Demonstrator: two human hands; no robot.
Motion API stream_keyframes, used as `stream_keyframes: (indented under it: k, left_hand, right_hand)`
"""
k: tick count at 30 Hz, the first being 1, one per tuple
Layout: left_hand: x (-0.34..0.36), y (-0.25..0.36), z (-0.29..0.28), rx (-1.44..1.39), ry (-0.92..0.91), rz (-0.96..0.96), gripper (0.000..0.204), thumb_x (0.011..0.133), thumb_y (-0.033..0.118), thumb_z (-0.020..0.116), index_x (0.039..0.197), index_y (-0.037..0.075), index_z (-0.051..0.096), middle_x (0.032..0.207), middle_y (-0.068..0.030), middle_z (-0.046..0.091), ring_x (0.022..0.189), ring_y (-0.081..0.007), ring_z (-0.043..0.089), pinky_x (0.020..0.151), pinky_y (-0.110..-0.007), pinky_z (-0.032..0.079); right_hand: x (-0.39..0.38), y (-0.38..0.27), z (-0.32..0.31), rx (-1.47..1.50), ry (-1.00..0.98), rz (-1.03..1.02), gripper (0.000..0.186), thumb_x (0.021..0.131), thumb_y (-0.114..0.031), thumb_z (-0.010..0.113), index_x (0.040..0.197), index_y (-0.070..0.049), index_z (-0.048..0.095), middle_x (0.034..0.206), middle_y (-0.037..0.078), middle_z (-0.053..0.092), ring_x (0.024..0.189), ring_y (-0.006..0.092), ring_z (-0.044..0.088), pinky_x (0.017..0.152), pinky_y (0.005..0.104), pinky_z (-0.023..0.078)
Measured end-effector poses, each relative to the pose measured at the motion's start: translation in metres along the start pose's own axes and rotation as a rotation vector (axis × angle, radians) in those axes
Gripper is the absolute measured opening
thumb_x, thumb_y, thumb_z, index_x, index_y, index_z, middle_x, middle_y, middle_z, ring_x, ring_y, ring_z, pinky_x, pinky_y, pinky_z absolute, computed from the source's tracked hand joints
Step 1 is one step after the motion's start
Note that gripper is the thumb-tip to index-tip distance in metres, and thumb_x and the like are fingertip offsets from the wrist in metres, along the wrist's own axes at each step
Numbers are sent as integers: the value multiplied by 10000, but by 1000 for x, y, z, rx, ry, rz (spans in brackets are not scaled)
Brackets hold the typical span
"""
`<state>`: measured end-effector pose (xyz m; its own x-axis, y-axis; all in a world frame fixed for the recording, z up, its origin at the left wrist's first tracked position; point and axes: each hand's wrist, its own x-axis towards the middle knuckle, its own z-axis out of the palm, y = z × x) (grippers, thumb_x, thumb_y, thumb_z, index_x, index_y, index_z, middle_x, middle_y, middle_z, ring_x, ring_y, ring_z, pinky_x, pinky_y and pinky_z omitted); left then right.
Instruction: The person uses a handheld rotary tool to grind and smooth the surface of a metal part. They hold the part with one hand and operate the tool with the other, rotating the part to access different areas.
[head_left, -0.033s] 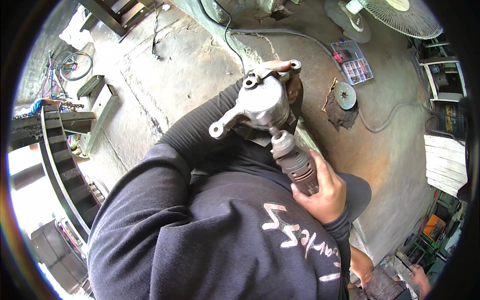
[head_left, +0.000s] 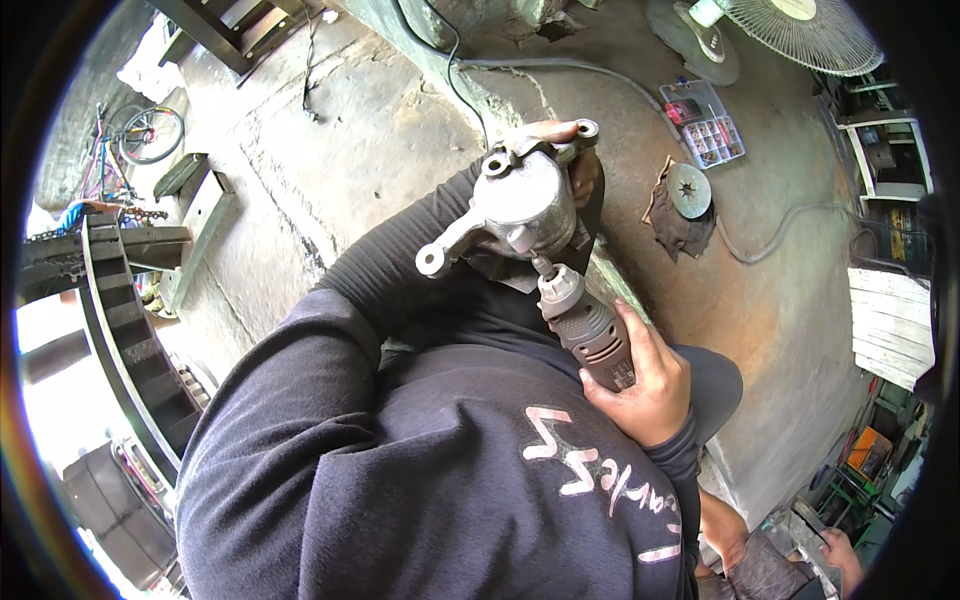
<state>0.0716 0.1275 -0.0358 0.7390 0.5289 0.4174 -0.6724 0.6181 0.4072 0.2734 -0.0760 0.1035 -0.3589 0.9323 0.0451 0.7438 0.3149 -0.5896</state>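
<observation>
My left hand point(head_left: 586, 180) is wrapped round the far side of a grey cast-metal housing point(head_left: 522, 200), its palm mostly hidden behind the part. The housing is round, with bolt-hole lugs sticking out on several sides. In my right hand point(head_left: 655, 388) is a dark grey rotary tool point(head_left: 590, 335), held by its body and angled up toward the housing. Its small bit point(head_left: 541, 264) sits close by the stub on the housing's near edge; I cannot tell whether they touch.
On the floor at right lie a compartment box point(head_left: 705, 125) of small parts and a round disc point(head_left: 690, 190) on a dark cloth. A fan point(head_left: 800, 30) stands far right, a bicycle point(head_left: 150, 135) far left. Another person's hand point(head_left: 840, 555) shows at lower right.
The rotary tool has shifted slightly left, and its bit, blurred before, now shows more sharply. The housing has moved a touch left. My grips look the same.
</observation>
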Motion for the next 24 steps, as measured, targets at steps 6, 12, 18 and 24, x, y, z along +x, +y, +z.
stream_keyframes:
  k: [6,12,18,24]
  left_hand:
    - [-1,1,5,-195,28,103,498,1031,464,416,939,19,620,750,-85,577,691,-246,526,694,-391,440]
    - [2,-3,9,-210,-24,279,592,1070,486,252,1015,13,604,668,-55,490,601,-158,458,717,-336,398]
    - [30,-32,40,-469,-97,263,595,1072,504,242,1039,27,597,707,-34,471,645,-125,468,734,-299,388]
    - [61,-66,90,-575,-167,66,398,847,214,795,1092,101,502,779,27,487,675,-61,487,752,-271,379]
  right_hand:
    - [-15,19,8,453,238,254,791,701,-123,812,1394,14,457,1149,153,665,1005,237,678,900,357,530]
    - [-35,55,17,1060,554,420,575,761,-105,784,1233,-5,471,910,104,615,741,160,626,706,305,543]
    - [-35,100,36,944,623,442,555,805,-135,741,1250,12,444,866,113,609,652,183,612,607,325,534]
    - [-36,106,37,911,753,420,480,824,-80,701,1238,8,474,862,100,604,645,187,616,597,326,540]
